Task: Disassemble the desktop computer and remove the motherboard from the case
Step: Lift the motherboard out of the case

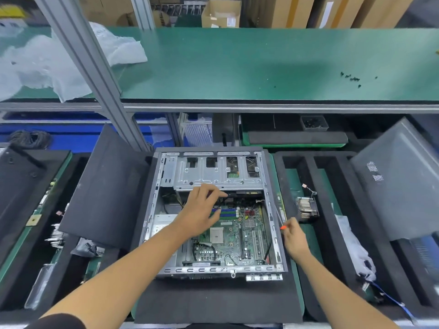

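Note:
An open grey computer case (pixel 275 233) lies flat on a black foam mat in front of me. The green motherboard (pixel 237 236) sits inside it, with blue and green memory slots and a bare CPU socket (pixel 216 235). My left hand (pixel 202 210) reaches into the case above the memory slots, fingers curled at black cables under the metal drive cage (pixel 213 174). Whether it grips one is hidden. My right hand (pixel 294 238) hovers at the case's right wall, gripping an orange-tipped screwdriver (pixel 280 218).
A removed heatsink (pixel 307 207) lies on the green mat right of the case. A grey side panel (pixel 403 181) leans at far right, a black foam sheet (pixel 104 186) at left. Small screws (pixel 351 78) dot the green shelf above. Plastic bags lie at right and upper left.

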Demonstrator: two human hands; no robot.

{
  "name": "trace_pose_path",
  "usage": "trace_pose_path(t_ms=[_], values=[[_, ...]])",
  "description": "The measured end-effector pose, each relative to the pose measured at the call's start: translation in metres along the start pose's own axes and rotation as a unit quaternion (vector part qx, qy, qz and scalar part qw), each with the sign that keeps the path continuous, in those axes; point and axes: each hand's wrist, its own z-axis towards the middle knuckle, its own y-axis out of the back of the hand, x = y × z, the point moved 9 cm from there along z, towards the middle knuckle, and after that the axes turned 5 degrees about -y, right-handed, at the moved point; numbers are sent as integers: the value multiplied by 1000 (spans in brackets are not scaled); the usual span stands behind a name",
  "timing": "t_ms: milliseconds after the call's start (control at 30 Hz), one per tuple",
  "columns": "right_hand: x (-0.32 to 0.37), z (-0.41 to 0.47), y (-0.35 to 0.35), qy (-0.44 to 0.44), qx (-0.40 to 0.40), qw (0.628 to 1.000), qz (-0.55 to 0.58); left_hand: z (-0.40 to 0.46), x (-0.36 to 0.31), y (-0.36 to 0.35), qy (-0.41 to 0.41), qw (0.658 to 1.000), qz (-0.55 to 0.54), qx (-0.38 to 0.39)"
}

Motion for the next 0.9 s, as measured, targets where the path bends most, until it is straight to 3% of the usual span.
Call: trace_pose_path(t_ms=[167,400,600,900], values=[[-1,-4,-11,11,-13,999,-30,2,-4,-8,-35,998,31,36],[11,-7,-19,25,20,977,-209,-9,-21,-47,-127,960,88,234],[16,0,-20,37,30,947,-319,-14,-14,-57,-92,943,89,306],[49,10,-7,72,-41,960,-267,-18,0,-67,-21,925,103,366]])
